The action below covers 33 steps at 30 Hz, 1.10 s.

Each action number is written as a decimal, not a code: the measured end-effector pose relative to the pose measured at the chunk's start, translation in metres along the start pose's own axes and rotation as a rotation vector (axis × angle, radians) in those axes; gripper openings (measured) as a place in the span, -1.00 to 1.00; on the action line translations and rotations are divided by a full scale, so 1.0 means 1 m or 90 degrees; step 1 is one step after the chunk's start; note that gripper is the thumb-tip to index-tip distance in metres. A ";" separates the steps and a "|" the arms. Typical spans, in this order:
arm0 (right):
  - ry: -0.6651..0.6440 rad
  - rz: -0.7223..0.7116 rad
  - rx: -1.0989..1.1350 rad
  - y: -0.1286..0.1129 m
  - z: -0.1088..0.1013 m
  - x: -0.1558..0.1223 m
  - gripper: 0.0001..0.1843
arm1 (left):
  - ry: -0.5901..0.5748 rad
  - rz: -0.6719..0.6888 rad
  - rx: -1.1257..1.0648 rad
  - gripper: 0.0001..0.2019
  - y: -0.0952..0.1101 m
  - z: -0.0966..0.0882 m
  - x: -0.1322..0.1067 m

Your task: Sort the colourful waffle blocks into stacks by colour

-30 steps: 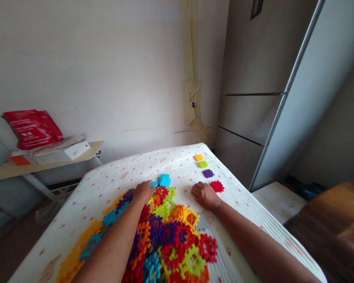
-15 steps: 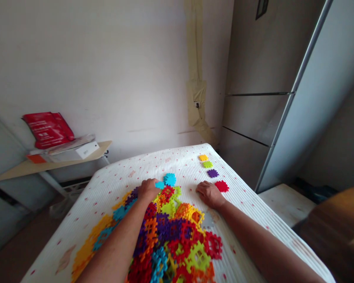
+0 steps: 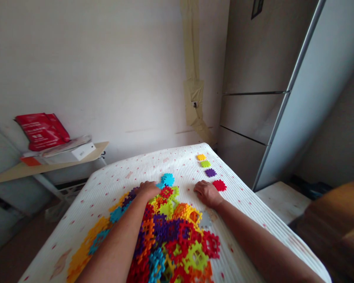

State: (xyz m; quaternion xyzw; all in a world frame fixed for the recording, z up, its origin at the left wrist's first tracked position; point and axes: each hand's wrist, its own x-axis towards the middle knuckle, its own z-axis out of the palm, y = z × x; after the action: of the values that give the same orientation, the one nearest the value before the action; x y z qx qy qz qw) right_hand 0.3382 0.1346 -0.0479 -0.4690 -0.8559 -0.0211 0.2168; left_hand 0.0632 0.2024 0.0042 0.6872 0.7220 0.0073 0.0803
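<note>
My left hand (image 3: 148,191) is at the far end of a heap of interlocking plastic pieces (image 3: 171,230) in red, purple, orange, yellow, green and blue. Its fingers are closed at the edge of a blue piece (image 3: 159,185), which touches a small cluster of blue pieces (image 3: 168,179). To the right of the heap, my right hand (image 3: 207,193) rests on the cloth with fingers curled; their undersides are hidden. Just beyond it lies a red piece (image 3: 219,185). A purple piece (image 3: 210,172), a green piece (image 3: 205,164) and a yellow piece (image 3: 201,157) continue that row.
A white dotted cloth (image 3: 129,169) covers the table. A grey refrigerator (image 3: 250,114) stands at the right, near a blurred brown-orange shape (image 3: 336,220). Left is a wooden shelf (image 3: 11,174) holding a red bag (image 3: 41,131) and a white box (image 3: 84,151). Behind is a wall (image 3: 106,70).
The blue piece by my left fingers now meets the blue cluster, where a small gap showed before. My right hand is nearly still. The whole view has shifted slightly.
</note>
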 end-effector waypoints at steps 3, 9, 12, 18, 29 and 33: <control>0.000 0.006 0.005 0.000 0.000 0.000 -0.84 | -0.031 -0.017 0.005 -0.58 0.002 -0.002 0.001; 0.003 0.016 0.015 0.000 0.000 0.000 -0.85 | -0.038 -0.039 0.002 -0.50 0.004 -0.005 -0.004; -0.001 0.017 0.017 0.000 0.000 0.000 -0.85 | -0.018 -0.036 -0.005 -0.46 0.005 -0.011 -0.009; 0.000 0.017 0.018 0.000 -0.003 0.000 -0.82 | 0.039 0.054 -0.053 -0.53 0.009 -0.032 -0.038; -0.006 0.098 0.137 -0.008 -0.010 0.001 -0.80 | 0.119 0.233 -0.264 -0.51 0.006 0.006 -0.141; -0.016 0.091 0.405 -0.031 -0.034 -0.004 -0.73 | 0.126 0.239 -0.314 -0.53 0.011 0.019 -0.149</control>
State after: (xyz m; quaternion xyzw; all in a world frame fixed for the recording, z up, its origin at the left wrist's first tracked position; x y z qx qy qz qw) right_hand 0.3268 0.1061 -0.0134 -0.4368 -0.7871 0.2685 0.3429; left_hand 0.0828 0.0530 0.0021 0.7641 0.5635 0.2636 0.1707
